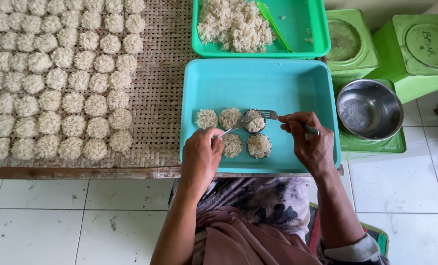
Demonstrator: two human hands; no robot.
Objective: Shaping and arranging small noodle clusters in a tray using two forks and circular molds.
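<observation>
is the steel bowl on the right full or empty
Empty: the steel bowl shows only its bare shiny inside, standing on a green tin.

We look down on a low wooden surface (81,172) above a white tiled floor (57,221).

A woven bamboo mat (162,73) covers the surface's left part, and on it we see rows of small round noodle nests (57,78) set close together. Just right of the mat lies a turquoise tray (258,81), its near edge overhanging the surface; behind it, touching, sits a green tray (305,29). On the floor at right stand green tins (415,49), one carrying a steel bowl (369,109).
</observation>
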